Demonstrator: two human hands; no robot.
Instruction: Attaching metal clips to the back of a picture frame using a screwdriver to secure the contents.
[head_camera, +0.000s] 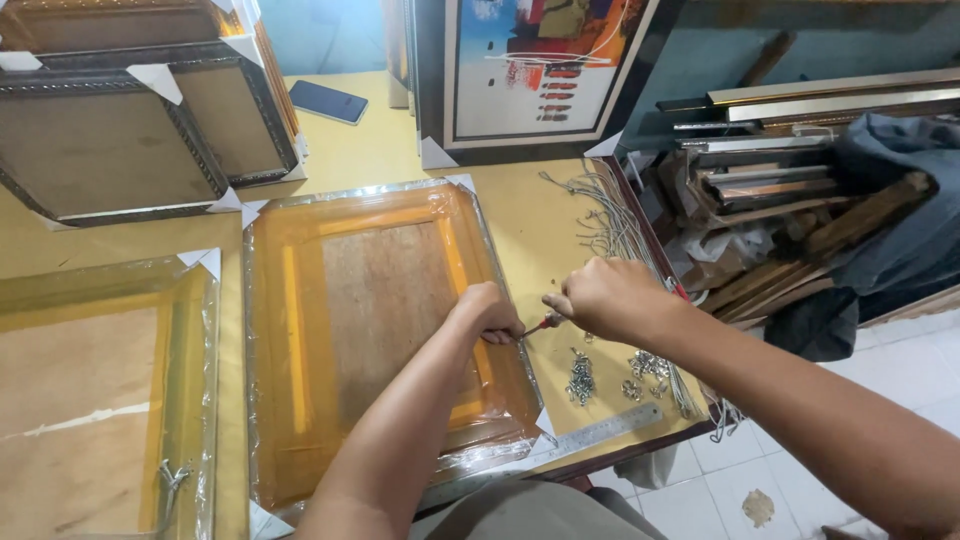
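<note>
Your left hand (490, 313) presses its curled fingers on the plastic-wrapped orange picture frame (375, 330), while your right hand (600, 297) fingers grip a red-handled screwdriver (540, 324) at its edge.

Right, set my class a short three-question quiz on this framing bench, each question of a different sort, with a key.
1. True or false: the right hand holds a red-handled tool against the wrapped frame.
2. Which lies at the table's near edge, below the screws? A. a phone B. a steel ruler C. a painting
3. Fill in: the left hand rests on the frame's ______ side rail.

Key: 1 true. 2 B, the ruler; the phone and painting are at the far side. 3 right.
</note>
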